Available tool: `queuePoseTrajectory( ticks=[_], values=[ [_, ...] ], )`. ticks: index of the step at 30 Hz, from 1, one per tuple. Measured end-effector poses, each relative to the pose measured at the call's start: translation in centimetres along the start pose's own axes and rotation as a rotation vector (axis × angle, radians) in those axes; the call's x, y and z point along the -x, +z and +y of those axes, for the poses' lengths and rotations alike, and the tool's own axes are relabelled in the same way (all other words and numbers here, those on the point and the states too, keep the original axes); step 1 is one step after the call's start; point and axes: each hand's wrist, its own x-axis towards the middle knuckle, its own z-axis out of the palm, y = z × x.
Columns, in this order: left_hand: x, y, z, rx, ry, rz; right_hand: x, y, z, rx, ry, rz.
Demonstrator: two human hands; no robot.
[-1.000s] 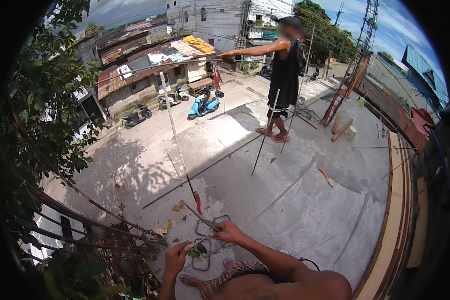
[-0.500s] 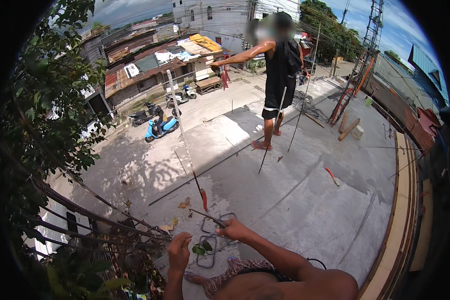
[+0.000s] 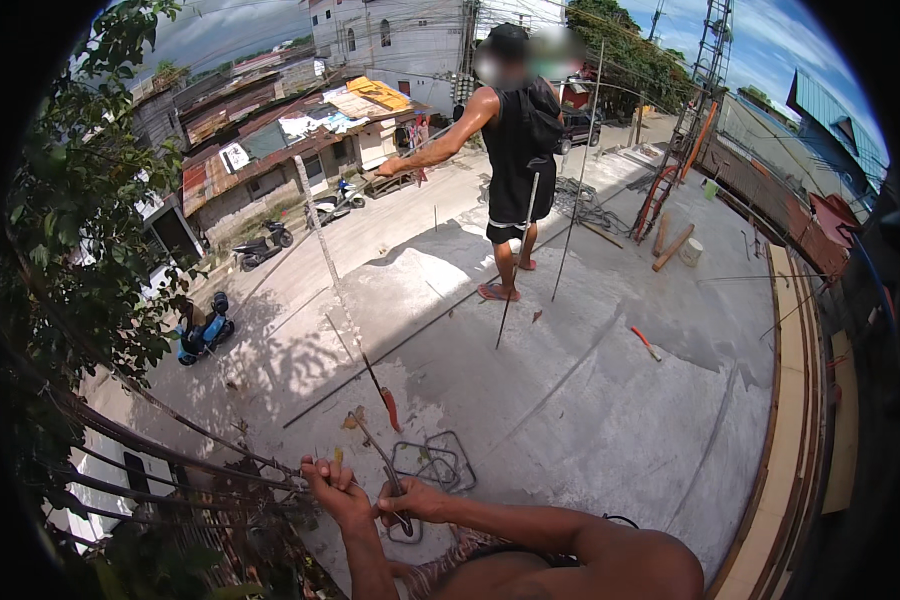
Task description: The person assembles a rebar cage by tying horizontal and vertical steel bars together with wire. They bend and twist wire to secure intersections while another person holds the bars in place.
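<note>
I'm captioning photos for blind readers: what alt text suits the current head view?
A person's right hand grips a curved dark rod, with their left hand beside it, near bent metal loops on a concrete surface. Beyond stands a co-worker in black, one arm outstretched.

1. Clock centre is the right bare hand [image 3: 410,500], twelve straight ahead; the left bare hand [image 3: 335,492] is just beside it, at nine.
2. A slim, curved dark metal tool [image 3: 379,445] runs from the right hand's grip toward eleven.
3. At one, near, overlapping rectangular dark wire loops [image 3: 436,462] lie on the flat grey concrete slab [image 3: 580,420].
4. At two, farther off, an orange-handled tool [image 3: 646,343] lies on the slab.
5. Between twelve and one, well apart, stands a black-clad co-worker [image 3: 515,160].
6. Between one and two, beyond the orange-handled tool, a round white bucket [image 3: 691,251] stands beside brown wooden logs [image 3: 674,247].
7. Between two and three, long pale wooden boards [image 3: 792,400] line the slab's edge.
</note>
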Motion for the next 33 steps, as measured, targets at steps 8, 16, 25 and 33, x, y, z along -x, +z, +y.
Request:
queuePoseTrajectory(
  ticks=[8,16,25,33],
  values=[
    [-0.8,1.7,0.1,0.119,-0.165,0.000,1.0,1.8,-2.0,-0.104,0.061,-0.156],
    [-2.1,4.0,0.5,-1.216,-0.157,0.014,-0.6,2.1,-1.4,1.147,-0.490,0.526],
    [1.1,0.8,3.2,0.244,-0.519,-0.482,1.9,1.0,-2.5,-0.336,0.149,-0.187],
    [2.9,1.8,5.8,-0.928,0.273,-0.079,0.3,6.1,-2.0,0.463,-0.055,0.080]
  ],
)
